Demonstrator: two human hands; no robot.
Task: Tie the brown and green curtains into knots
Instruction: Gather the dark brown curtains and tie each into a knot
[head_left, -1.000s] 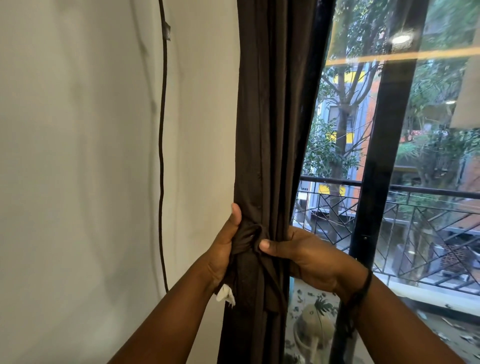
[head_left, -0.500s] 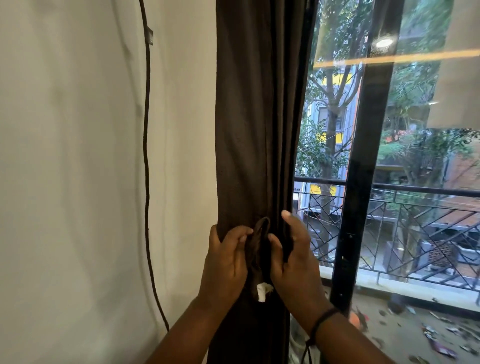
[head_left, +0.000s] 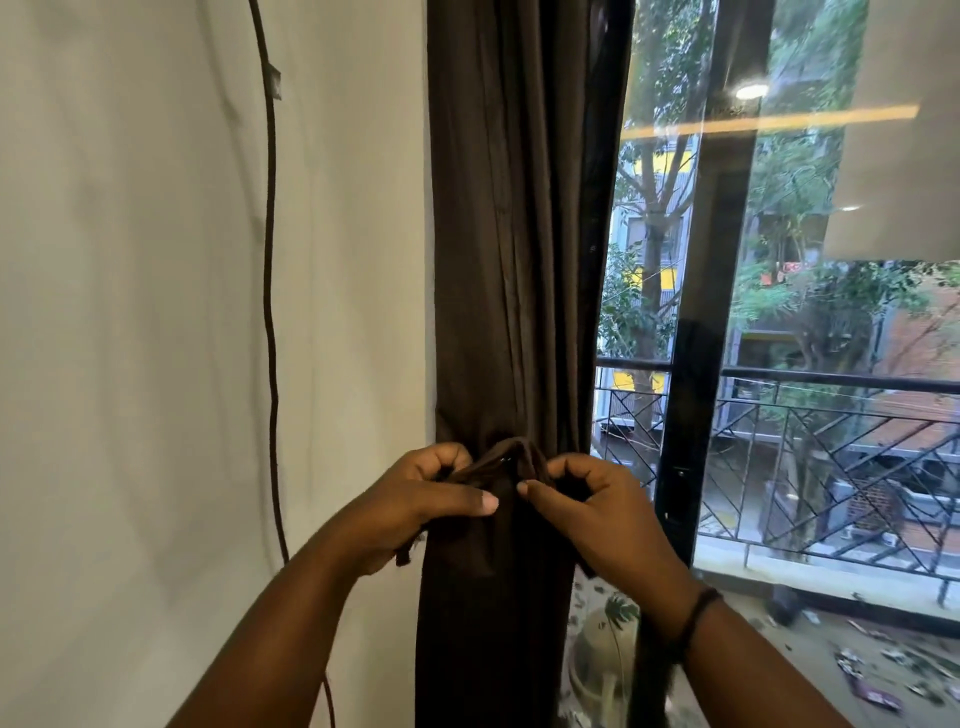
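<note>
Head view: since half a second ago, both hands dropped lower and rolled palm-down, thumbs now pointing in at each other; white tag no longer visible. Left hand (head_left: 415, 499) pinched shut on a strip of brown fabric, loose end dangling below the palm. Right hand (head_left: 592, 504) curled closed on the fabric at the other side of the loop (head_left: 511, 457). Thumb tips nearly meeting in front of the cloth.

Brown curtain (head_left: 514, 260) hanging bunched between wall (head_left: 156, 312) and window frame (head_left: 691, 415), just beside the frame. Long axis vertical, top out of shot, bottom out of shot below the forearms. Gathered tight at hand height, small hump of fabric sticking up between the hands.

Step, by the look of it: cinching the brown knot, wrap already formed, not yet snug. Next move likely calls for pulling the two ends apart sideways, keeping the bundle gathered so the folds don't slip out. Risk: short left end pulling through.

Green curtain not in view; that half apparently not started, can't confirm. Cable (head_left: 269, 312) running down the wall, well clear.
</note>
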